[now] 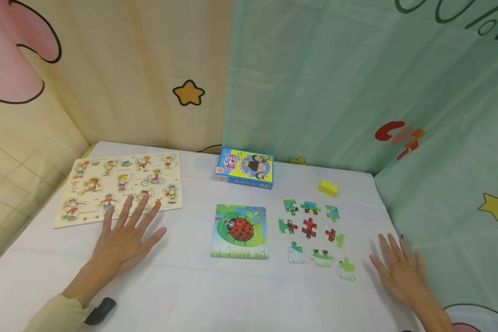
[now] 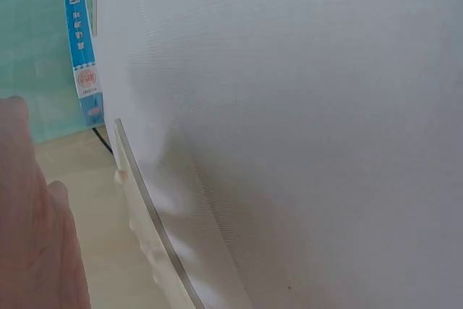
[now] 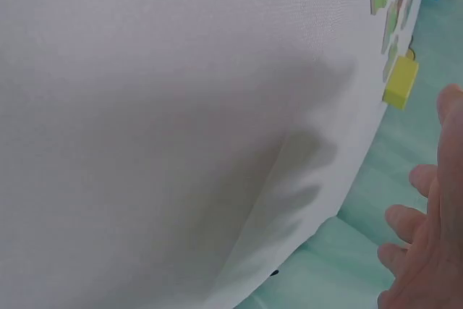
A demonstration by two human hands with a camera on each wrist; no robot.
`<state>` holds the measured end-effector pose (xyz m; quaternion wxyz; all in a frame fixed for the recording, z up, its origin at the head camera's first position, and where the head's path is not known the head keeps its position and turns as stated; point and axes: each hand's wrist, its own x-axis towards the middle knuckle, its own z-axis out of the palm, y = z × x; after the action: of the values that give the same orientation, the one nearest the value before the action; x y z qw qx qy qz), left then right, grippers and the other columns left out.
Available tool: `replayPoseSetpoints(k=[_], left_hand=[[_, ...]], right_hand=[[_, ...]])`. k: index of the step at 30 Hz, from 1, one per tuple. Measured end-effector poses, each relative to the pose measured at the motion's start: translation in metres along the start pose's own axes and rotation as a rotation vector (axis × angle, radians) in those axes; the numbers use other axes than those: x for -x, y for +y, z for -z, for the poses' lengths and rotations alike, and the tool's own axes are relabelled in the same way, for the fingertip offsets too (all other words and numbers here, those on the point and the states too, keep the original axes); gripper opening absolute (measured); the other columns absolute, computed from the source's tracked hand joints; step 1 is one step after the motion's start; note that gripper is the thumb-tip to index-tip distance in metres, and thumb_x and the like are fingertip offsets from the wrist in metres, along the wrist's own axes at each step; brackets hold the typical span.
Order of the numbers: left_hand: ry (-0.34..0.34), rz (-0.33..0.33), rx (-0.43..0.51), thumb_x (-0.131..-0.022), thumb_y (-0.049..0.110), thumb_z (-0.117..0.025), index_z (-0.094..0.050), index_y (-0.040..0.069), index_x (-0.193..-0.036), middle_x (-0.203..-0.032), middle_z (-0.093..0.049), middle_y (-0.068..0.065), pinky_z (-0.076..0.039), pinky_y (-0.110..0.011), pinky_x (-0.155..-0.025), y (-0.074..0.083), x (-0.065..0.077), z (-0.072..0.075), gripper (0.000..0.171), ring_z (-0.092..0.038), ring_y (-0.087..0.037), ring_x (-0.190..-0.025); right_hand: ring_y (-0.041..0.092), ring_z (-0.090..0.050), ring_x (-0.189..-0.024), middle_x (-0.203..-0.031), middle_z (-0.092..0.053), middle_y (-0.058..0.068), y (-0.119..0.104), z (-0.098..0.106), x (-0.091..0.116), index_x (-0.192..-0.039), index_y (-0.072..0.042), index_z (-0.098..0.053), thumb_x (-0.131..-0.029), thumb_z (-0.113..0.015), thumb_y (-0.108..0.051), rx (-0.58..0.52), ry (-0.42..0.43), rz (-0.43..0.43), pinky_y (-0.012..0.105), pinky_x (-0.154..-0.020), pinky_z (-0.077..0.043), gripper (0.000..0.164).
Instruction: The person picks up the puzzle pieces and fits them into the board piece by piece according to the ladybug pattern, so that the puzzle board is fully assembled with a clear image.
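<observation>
In the head view my left hand (image 1: 122,240) has its fingers spread, over the near edge of a wooden peg puzzle board (image 1: 108,180) with sports figures. Its fingertips overlap the board in that view; the left wrist view shows the hand (image 2: 36,229) raised off the table. At the right edge my right hand (image 1: 402,272) is also spread and holds nothing. Left of it lie several loose jigsaw pieces (image 1: 309,228) in rough rows, the nearest a green corner piece (image 1: 347,269). A square ladybug picture board (image 1: 240,232) lies between the hands.
A blue and yellow card box (image 1: 245,168) stands at the back middle of the white table (image 1: 216,295). A small yellow block (image 1: 328,187) sits at the back right. Curtains (image 1: 299,83) hang close behind the table and along its sides.
</observation>
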<state>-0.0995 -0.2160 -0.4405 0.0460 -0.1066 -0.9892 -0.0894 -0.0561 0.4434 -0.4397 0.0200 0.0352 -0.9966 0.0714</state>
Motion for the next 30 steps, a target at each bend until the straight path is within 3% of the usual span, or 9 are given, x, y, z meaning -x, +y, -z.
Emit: replayPoseSetpoints(k=[7, 12, 21, 30], left_hand=[[-0.01, 0.002, 0.007, -0.101, 0.063, -0.034, -0.013, 0.026, -0.162, -0.17, 0.007, -0.002, 0.008, -0.069, -0.119, 0.005, 0.0, 0.002, 0.074, 0.017, -0.031, -0.155], [-0.025, -0.006, 0.019, -0.101, 0.064, -0.034, -0.011, 0.026, -0.162, -0.171, 0.0, -0.006, 0.011, -0.067, -0.119, 0.013, -0.002, 0.002, 0.076, 0.014, -0.034, -0.155], [-0.017, -0.027, 0.037, -0.099, 0.066, -0.037, -0.017, 0.024, -0.162, -0.17, -0.007, -0.009, 0.004, -0.066, -0.121, 0.029, -0.004, 0.0, 0.079, 0.01, -0.034, -0.156], [-0.054, -0.049, 0.13, -0.092, 0.07, -0.049, -0.023, 0.021, -0.16, -0.167, -0.017, -0.016, -0.003, -0.069, -0.12, 0.054, -0.013, -0.009, 0.088, -0.01, -0.044, -0.153]], right_hand=[[0.044, 0.003, -0.154, -0.166, -0.015, 0.022, -0.008, 0.0, -0.004, -0.162, -0.016, -0.011, -0.105, -0.042, -0.045, -0.003, 0.026, 0.014, 0.079, -0.111, 0.0, 0.071], [0.045, -0.006, -0.153, -0.164, -0.022, 0.023, -0.016, 0.0, -0.013, -0.161, -0.015, -0.016, -0.105, -0.045, -0.043, 0.01, 0.076, 0.056, 0.077, -0.11, -0.008, 0.069], [0.05, -0.013, -0.149, -0.163, -0.021, 0.025, -0.033, -0.003, -0.027, -0.161, -0.014, -0.015, -0.105, -0.044, -0.046, -0.025, 0.026, 0.062, 0.076, -0.113, -0.003, 0.071], [0.048, -0.016, -0.149, -0.162, -0.026, 0.024, -0.056, -0.007, -0.044, -0.16, -0.011, -0.024, -0.103, -0.05, -0.043, -0.057, 0.035, 0.117, 0.074, -0.113, -0.011, 0.07]])
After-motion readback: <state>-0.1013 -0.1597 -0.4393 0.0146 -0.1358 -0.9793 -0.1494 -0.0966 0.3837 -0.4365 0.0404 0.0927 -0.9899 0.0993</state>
